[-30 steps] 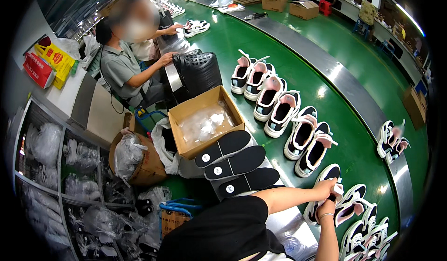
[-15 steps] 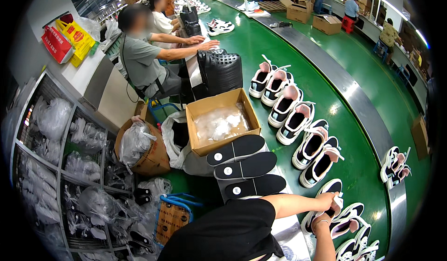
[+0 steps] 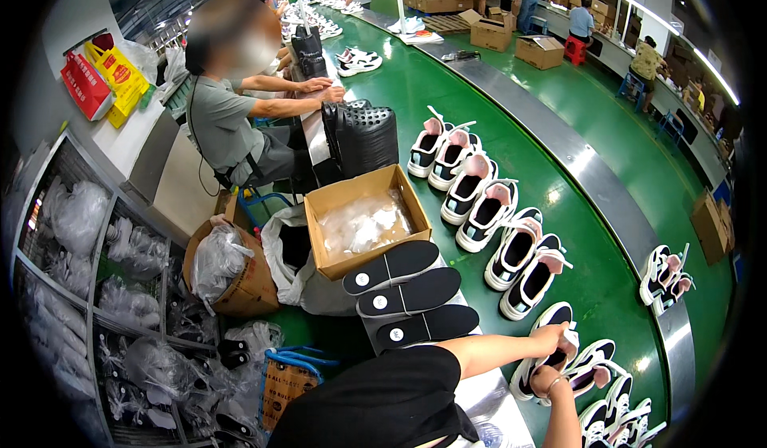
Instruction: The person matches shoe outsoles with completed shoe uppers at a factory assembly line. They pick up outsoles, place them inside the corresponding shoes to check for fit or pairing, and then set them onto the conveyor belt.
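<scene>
At the near part of the green bench, a white and black sneaker with a pink lining (image 3: 523,380) sits under both my hands. My left hand (image 3: 550,341) grips its upper collar and tongue area, fingers closed. Against the opposite side of the shoe's opening, my right hand (image 3: 546,379) is curled and closed on its edge. My fingers partly hide the shoe opening. Just right of my hands stands another pair of matching sneakers (image 3: 591,360). Several more sneakers (image 3: 489,212) line the green surface farther away.
Three banded stacks of black insoles or soles (image 3: 409,294) lie left of my hands. Behind them stands an open cardboard box (image 3: 351,260) with clear plastic inside. A black perforated bundle (image 3: 363,140) and a seated co-worker (image 3: 224,120) are beyond. A wire rack (image 3: 96,288) stands left.
My view has shifted, so the scene sits slightly further left. My hands stay on the same sneaker and the right one has tilted a little. The co-worker's hands have drawn closer together.
</scene>
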Tool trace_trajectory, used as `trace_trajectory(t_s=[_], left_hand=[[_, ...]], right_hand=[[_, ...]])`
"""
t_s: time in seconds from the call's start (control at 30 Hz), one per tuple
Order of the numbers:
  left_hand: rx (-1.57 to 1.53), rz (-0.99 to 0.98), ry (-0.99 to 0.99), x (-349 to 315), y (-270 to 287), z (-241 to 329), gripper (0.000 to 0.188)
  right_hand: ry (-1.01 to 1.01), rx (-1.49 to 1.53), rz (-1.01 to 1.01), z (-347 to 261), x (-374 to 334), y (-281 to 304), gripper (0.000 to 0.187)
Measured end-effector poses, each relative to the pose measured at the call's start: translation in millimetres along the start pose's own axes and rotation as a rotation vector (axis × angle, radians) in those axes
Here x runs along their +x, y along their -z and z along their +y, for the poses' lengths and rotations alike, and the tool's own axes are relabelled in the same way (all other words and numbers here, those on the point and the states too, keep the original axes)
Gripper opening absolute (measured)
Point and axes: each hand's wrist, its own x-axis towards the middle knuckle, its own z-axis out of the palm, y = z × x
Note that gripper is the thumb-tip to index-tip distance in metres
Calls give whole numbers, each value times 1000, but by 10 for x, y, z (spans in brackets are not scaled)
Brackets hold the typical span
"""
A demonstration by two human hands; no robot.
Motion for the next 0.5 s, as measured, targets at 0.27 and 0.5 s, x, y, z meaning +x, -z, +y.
trace_trajectory(t_s=[0.27,0.5], left_hand=[[131,-108,-151,-34,117,236,43],[489,-132,-258,229,302,32,17]], right_hand=[[79,-27,242,119,214,-427,31],[-11,163,-11,-140,7,18,30]])
